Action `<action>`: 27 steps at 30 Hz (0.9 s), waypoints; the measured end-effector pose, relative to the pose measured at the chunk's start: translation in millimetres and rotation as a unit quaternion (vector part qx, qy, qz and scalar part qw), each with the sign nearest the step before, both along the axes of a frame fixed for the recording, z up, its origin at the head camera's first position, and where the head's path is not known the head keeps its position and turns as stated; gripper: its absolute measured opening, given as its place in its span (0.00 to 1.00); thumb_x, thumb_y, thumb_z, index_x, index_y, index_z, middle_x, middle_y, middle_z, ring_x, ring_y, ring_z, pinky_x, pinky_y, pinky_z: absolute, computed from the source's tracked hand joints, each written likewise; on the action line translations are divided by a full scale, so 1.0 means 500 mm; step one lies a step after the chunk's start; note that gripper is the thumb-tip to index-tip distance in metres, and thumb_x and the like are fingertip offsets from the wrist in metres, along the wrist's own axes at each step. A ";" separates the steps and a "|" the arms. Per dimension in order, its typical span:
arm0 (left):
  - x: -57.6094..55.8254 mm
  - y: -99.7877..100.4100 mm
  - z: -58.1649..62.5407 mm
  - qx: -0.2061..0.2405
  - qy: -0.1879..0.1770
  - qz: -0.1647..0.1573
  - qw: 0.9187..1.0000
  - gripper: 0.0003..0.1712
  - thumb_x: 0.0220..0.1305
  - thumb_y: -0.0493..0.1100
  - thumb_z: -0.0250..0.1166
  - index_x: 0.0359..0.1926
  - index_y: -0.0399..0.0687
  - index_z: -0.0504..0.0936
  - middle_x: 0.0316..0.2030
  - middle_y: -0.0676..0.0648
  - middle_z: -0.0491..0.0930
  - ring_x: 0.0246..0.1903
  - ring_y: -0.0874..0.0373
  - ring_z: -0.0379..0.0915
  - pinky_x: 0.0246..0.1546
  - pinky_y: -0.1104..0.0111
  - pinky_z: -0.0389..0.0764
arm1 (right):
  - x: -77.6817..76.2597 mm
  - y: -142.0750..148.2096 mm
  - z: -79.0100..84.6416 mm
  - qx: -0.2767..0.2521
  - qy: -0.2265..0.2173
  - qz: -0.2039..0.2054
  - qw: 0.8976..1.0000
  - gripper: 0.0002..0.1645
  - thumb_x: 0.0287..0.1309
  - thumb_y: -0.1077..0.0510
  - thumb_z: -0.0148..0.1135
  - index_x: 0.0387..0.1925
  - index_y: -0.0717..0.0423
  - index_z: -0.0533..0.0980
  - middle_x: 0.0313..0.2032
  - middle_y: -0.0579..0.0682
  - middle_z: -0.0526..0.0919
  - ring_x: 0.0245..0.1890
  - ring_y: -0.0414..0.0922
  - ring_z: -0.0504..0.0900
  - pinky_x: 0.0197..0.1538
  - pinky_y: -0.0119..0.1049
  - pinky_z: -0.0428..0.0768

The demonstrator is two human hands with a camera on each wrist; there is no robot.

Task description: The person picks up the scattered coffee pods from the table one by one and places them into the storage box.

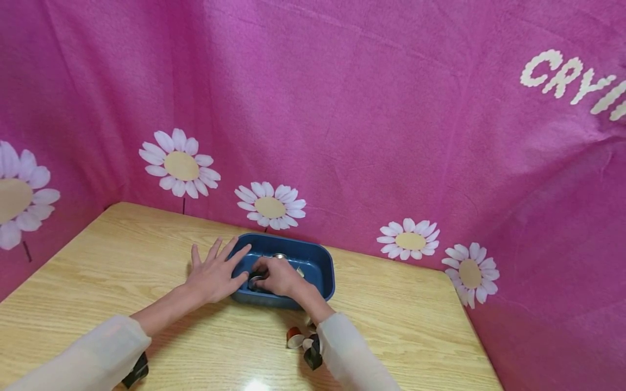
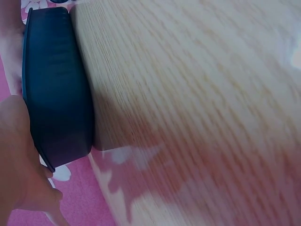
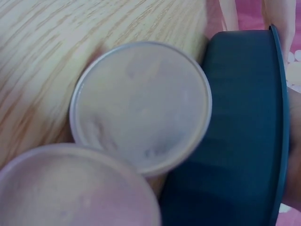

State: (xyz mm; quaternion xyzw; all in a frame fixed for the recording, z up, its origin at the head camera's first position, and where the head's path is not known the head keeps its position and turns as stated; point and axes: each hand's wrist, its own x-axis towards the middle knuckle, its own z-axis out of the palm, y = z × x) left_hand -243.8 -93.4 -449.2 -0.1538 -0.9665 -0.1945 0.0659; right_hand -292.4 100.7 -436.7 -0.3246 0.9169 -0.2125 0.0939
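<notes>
A blue rectangular bin (image 1: pixel 326 274) stands on the wooden table. My left hand (image 1: pixel 215 276) lies against its left end with fingers spread, some over the rim. My right hand (image 1: pixel 280 277) reaches inside and pinches a dark coffee capsule (image 1: pixel 253 281) with a silvery round face, partly covered by the fingers. Beyond that hand lie a metallic-looking capsule (image 1: pixel 280 256) and a small pale piece (image 1: pixel 300 272) in the bin. In the left wrist view, my left hand (image 2: pixel 21 165) touches the bin's rim; the right wrist view shows little of my right hand.
Several capsules lie on the table in front of the bin, by the right wrist, including a red-brown capsule (image 1: pixel 294 337). Two pale round lids, one a capsule lid (image 3: pixel 141 108), loom close in the right wrist view. A pink cloth (image 1: pixel 342 136) with daisies hangs behind the table.
</notes>
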 end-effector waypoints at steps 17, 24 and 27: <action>0.001 0.001 -0.002 0.001 0.005 0.004 1.000 0.39 0.69 0.57 0.58 0.76 0.53 0.62 0.75 0.36 0.53 0.72 0.29 0.42 0.58 0.24 0.31 | 0.040 0.105 0.083 -0.069 -0.009 -0.020 0.997 0.20 0.61 0.60 0.69 0.54 0.60 0.79 0.52 0.56 0.82 0.45 0.48 0.84 0.45 0.35 0.83; 0.004 0.001 -0.007 0.008 0.011 0.001 1.000 0.38 0.68 0.57 0.58 0.76 0.53 0.62 0.75 0.36 0.53 0.72 0.28 0.42 0.58 0.24 0.31 | 0.081 0.175 0.097 -0.099 -0.009 -0.027 0.995 0.19 0.60 0.61 0.69 0.53 0.59 0.79 0.52 0.55 0.82 0.48 0.52 0.83 0.50 0.45 0.82; 0.004 0.003 -0.007 0.005 0.012 0.001 1.000 0.38 0.69 0.57 0.58 0.76 0.53 0.62 0.75 0.36 0.53 0.72 0.28 0.42 0.58 0.24 0.32 | 0.102 0.201 0.097 -0.116 -0.011 -0.033 0.993 0.17 0.61 0.62 0.69 0.51 0.60 0.79 0.50 0.57 0.82 0.47 0.54 0.83 0.49 0.43 0.82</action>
